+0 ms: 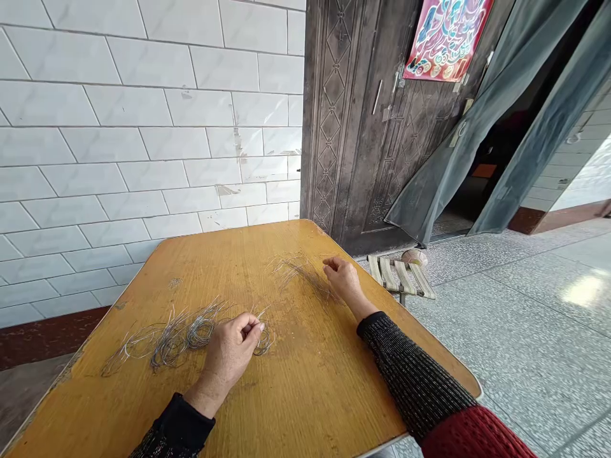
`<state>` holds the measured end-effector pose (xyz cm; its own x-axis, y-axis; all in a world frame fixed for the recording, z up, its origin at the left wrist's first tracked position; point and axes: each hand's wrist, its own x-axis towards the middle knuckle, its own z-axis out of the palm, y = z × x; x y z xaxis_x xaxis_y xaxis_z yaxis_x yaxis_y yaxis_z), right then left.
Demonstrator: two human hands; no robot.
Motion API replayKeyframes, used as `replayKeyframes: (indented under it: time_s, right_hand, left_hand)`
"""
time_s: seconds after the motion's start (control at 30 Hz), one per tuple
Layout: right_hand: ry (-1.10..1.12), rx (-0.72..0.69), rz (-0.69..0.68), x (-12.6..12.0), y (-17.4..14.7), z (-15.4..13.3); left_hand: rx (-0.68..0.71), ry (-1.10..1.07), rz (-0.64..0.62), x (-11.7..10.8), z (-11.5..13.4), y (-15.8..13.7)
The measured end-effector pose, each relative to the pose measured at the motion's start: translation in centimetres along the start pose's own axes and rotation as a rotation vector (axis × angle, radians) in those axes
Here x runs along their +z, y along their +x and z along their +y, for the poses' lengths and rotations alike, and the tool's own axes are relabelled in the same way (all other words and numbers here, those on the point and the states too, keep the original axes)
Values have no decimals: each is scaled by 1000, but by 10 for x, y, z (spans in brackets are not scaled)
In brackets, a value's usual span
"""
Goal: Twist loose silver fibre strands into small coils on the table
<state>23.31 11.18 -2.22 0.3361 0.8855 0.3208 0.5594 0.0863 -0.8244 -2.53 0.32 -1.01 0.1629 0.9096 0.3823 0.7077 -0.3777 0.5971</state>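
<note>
My left hand [233,346] is low over the near middle of the table, thumb and forefinger pinched together. A small loop of thin grey wire [264,343] hangs at those fingertips, with a few pale ends sticking up; the hand hides part of it. To its left lie several loosely coiled bundles of wire [174,337], tangled side by side. Farther right, my right hand [342,280] has its fingers curled closed beside a spread of loose, straighter wires [303,273]. Whether a strand is between those fingers is too fine to see.
The worn yellow wooden table [305,394] stands near a white tiled wall [143,108]. Behind its far right corner is a dark carved door [353,140] with a grey curtain [458,146]. A folding stool [401,277] with striped straps stands off the right edge.
</note>
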Motion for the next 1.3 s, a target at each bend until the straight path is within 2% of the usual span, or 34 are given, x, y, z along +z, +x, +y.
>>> replayKeyframes:
  time_s: [0.2, 0.4, 0.6, 0.87, 1.07, 1.3]
  right_hand:
    - [398, -13, 33, -5, 2, -3]
    - [614, -22, 39, -6, 2, -9]
    - [694, -19, -6, 2, -2, -10]
    - [775, 35, 18, 13, 0, -3]
    - [836, 73, 49, 12, 4, 2]
    - [854, 50, -17, 1, 2, -8]
  left_hand:
    - [-14, -11, 0, -2, 5, 0]
    - [-18, -24, 3, -1, 6, 0]
    - [-11, -46, -10, -1, 6, -1]
    - [-10, -33, -13, 0, 7, -1]
    - [-7, -36, -24, -1, 8, -1]
    - [-19, -60, -36, -1, 9, -2]
